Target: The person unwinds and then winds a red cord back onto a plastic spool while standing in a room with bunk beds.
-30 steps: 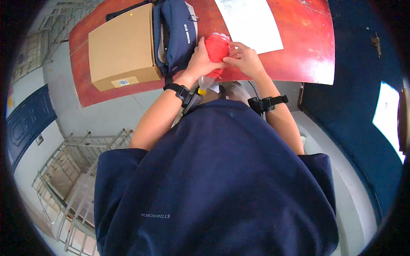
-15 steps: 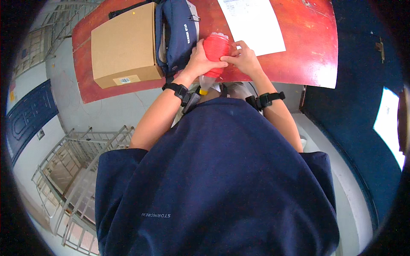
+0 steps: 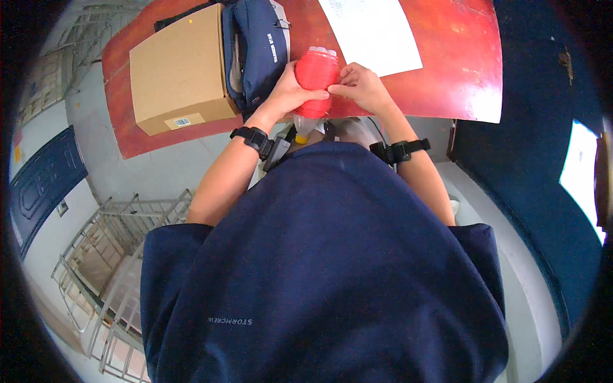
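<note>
A clear plastic bottle (image 3: 301,124) with a yellow cap (image 3: 301,138) is wound round its middle with many tight turns of red cord (image 3: 317,71). Its base points away from me and its cap points toward my body, at the table's near edge. My left hand (image 3: 287,94) is closed round the bottle's left side, thumb across the cord. On the right side my right hand (image 3: 363,88) has its fingers bent in a pinch, the thumb reaching to the wound cord. What lies between those fingertips is too small to make out.
The red table (image 3: 456,70) bears a cardboard box (image 3: 179,70) at the left, a dark blue bag (image 3: 258,51) beside it, and a white printed sheet (image 3: 373,38) behind my right hand. Metal railings (image 3: 121,255) stand at lower left, a dark blue door (image 3: 523,127) at right.
The view has shifted slightly, so table and things sit a little further left. The bottle stays in my left hand; my right fingers have curled in a little at its side.
</note>
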`<state>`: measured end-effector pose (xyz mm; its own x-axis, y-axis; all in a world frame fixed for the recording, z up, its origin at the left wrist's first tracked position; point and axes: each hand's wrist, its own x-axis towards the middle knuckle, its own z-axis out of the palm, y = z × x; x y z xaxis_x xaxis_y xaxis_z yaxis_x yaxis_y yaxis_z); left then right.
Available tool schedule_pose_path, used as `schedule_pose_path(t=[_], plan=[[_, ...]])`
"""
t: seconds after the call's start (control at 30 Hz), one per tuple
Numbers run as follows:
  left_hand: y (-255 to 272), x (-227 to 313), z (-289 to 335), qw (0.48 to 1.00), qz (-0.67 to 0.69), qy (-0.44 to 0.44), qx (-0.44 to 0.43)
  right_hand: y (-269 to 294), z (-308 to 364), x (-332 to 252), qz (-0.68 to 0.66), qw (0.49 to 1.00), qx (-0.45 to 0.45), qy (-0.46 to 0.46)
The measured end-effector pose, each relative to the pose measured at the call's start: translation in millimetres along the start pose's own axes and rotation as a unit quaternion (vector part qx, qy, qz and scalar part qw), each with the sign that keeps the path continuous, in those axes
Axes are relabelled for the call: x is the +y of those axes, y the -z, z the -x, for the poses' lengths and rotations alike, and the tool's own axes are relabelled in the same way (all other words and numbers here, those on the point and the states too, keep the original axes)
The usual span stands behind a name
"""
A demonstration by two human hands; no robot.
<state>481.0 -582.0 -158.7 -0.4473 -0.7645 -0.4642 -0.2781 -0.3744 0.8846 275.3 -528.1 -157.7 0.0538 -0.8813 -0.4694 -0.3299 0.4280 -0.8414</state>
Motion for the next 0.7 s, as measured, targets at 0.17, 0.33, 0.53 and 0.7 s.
schedule_pose_path(t=[0.17, 0.33, 0.53, 0.7], plan=[[-6, 5, -4, 0.999, -0.007, 0.005, -0.031, 2, 10, 0, 0.008, 0.998, 0.062, -0.007], [-8, -5, -10, 0.998, -0.021, 0.021, -0.047, -2, 8, 15, -0.028, 0.998, 0.051, -0.020], [5, 9, -24, 0.965, -0.238, 0.030, -0.105, -6, 11, 15, -0.019, 0.997, 0.022, -0.070], [1, 14, -15, 0.960, -0.271, 0.033, -0.065, -10, 7, 8, 0.024, 0.999, 0.037, 0.006]])
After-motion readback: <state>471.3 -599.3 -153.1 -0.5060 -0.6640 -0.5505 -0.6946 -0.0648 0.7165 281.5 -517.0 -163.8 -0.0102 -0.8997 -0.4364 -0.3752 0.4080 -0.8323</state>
